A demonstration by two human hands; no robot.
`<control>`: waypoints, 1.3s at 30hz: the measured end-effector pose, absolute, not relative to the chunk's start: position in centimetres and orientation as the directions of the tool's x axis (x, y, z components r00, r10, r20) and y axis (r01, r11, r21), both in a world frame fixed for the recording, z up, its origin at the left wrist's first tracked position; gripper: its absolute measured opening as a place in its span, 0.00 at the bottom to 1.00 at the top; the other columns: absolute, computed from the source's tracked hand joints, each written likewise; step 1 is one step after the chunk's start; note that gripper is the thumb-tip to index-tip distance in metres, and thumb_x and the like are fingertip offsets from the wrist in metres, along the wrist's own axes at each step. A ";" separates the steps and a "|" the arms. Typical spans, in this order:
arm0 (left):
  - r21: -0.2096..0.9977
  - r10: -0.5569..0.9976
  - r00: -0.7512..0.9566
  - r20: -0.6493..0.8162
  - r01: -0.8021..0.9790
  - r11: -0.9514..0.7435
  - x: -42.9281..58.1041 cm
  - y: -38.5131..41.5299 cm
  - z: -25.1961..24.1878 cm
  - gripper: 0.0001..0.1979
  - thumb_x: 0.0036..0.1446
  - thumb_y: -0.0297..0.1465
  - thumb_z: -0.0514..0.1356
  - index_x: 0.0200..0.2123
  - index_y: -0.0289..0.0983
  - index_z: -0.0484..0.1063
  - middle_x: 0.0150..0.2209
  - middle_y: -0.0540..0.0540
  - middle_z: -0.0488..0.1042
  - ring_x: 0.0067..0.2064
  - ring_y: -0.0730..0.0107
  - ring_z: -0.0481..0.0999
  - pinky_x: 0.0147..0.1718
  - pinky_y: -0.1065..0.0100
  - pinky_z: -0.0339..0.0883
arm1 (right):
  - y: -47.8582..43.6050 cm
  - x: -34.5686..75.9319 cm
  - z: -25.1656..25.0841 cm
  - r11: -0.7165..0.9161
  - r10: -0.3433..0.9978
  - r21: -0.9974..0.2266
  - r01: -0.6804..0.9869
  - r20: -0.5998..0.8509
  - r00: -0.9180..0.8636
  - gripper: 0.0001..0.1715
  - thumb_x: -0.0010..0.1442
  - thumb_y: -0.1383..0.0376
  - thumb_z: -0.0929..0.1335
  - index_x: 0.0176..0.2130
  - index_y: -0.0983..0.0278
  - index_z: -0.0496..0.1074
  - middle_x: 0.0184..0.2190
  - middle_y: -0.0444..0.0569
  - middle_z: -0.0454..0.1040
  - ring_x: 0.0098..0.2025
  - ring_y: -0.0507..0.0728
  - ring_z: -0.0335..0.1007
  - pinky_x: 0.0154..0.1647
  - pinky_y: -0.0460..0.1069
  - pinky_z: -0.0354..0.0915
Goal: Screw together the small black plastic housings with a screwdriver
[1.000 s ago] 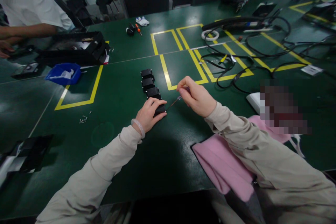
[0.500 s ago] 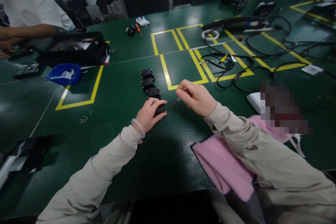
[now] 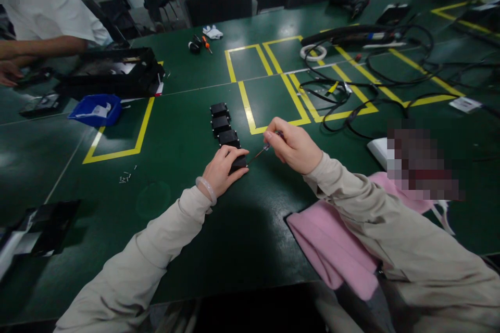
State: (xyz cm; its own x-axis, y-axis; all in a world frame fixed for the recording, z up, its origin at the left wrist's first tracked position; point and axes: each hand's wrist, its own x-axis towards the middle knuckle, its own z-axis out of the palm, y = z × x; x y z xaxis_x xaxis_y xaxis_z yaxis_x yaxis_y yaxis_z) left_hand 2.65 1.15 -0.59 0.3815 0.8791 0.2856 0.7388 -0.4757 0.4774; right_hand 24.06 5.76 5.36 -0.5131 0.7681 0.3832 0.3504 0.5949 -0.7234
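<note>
Centre of frame: left hand (image 3: 221, 169), fingers curled down over a small black boxy block (image 3: 239, 162), which sits at the near end of a row of blocks (image 3: 221, 124) on the matte green table (image 3: 175, 135). Right hand (image 3: 295, 145), fingertips pinched on a thin metal screwdriver (image 3: 258, 154), tip at the block's edge. Risk, as judged: the slim tip could skid off the hard casing if the block shifts.

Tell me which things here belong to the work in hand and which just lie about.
In use: left hand holding black block; right hand gripping small screwdriver; row of black blocks.
Lying about: blue tray, cables, pink cloth, tape roll.
</note>
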 end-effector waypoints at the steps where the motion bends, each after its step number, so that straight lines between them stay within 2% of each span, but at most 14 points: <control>1: 0.479 0.879 0.381 0.286 0.738 -0.475 2.6 1.2 -0.6 0.19 0.59 0.32 0.61 0.53 0.39 0.66 0.47 0.43 0.66 0.51 0.59 0.69 0.51 0.57 0.67 | 5.8 24.1 5.4 0.596 0.767 -0.724 0.347 0.386 -0.512 0.08 0.66 0.62 0.59 0.33 0.61 0.59 0.23 0.39 0.62 0.24 0.50 0.58 0.30 0.47 0.54; 5: 0.482 0.881 0.378 0.283 0.738 -0.472 2.6 1.1 -0.6 0.18 0.60 0.32 0.61 0.53 0.39 0.66 0.47 0.43 0.66 0.51 0.59 0.69 0.51 0.57 0.67 | 5.9 24.1 5.4 0.605 0.761 -0.713 0.354 0.388 -0.520 0.04 0.64 0.66 0.59 0.35 0.61 0.59 0.24 0.40 0.63 0.25 0.50 0.59 0.30 0.47 0.54; 10: 0.482 0.882 0.380 0.277 0.739 -0.470 2.7 1.1 -0.5 0.18 0.60 0.32 0.60 0.53 0.39 0.66 0.47 0.42 0.66 0.51 0.58 0.69 0.51 0.56 0.67 | 5.9 24.2 5.6 0.599 0.771 -0.703 0.384 0.376 -0.514 0.13 0.65 0.60 0.60 0.29 0.61 0.58 0.21 0.39 0.60 0.23 0.49 0.55 0.28 0.47 0.52; 16: 0.484 0.884 0.375 0.280 0.740 -0.467 2.6 1.2 -0.6 0.18 0.60 0.33 0.60 0.53 0.41 0.66 0.47 0.43 0.66 0.51 0.59 0.69 0.51 0.57 0.67 | 5.9 24.2 5.6 0.606 0.742 -0.732 0.312 0.378 -0.554 0.03 0.64 0.66 0.59 0.35 0.61 0.58 0.22 0.38 0.63 0.24 0.49 0.59 0.30 0.46 0.55; 22: 0.485 0.885 0.378 0.272 0.740 -0.465 2.7 1.1 -0.5 0.18 0.60 0.32 0.60 0.53 0.39 0.66 0.47 0.42 0.66 0.51 0.59 0.69 0.51 0.57 0.67 | 5.7 24.1 5.5 0.610 0.757 -0.705 0.361 0.384 -0.529 0.13 0.65 0.59 0.61 0.30 0.61 0.59 0.19 0.38 0.59 0.22 0.49 0.55 0.28 0.46 0.52; 27: 0.496 0.887 0.370 0.275 0.736 -0.461 2.7 1.1 -0.6 0.18 0.60 0.32 0.60 0.53 0.40 0.67 0.48 0.43 0.66 0.51 0.59 0.69 0.51 0.57 0.67 | 5.9 24.1 5.6 0.606 0.753 -0.719 0.340 0.382 -0.535 0.03 0.64 0.66 0.59 0.35 0.61 0.58 0.22 0.38 0.63 0.23 0.50 0.59 0.29 0.46 0.55; 33: 0.493 0.883 0.375 0.282 0.733 -0.469 2.7 1.1 -0.6 0.18 0.60 0.33 0.60 0.53 0.40 0.66 0.47 0.43 0.66 0.51 0.59 0.69 0.52 0.56 0.66 | 5.9 24.1 5.6 0.623 0.759 -0.667 0.408 0.391 -0.521 0.13 0.66 0.60 0.59 0.29 0.60 0.58 0.20 0.39 0.61 0.22 0.50 0.56 0.29 0.47 0.53; 39: 0.487 0.882 0.376 0.283 0.737 -0.470 2.6 1.1 -0.6 0.18 0.60 0.32 0.60 0.53 0.40 0.66 0.47 0.42 0.66 0.51 0.59 0.69 0.51 0.58 0.67 | 5.9 24.3 5.6 0.609 0.770 -0.672 0.422 0.372 -0.519 0.03 0.62 0.68 0.59 0.36 0.61 0.59 0.21 0.38 0.62 0.22 0.50 0.58 0.29 0.46 0.54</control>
State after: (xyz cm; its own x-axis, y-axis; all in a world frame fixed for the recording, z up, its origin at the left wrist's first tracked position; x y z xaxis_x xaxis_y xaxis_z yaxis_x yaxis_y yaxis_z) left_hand 2.65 1.09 -0.58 0.3761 0.8825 0.2825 0.7366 -0.4697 0.4866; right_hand 24.29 5.88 5.61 -0.5187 0.7696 0.3724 0.4215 0.6091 -0.6718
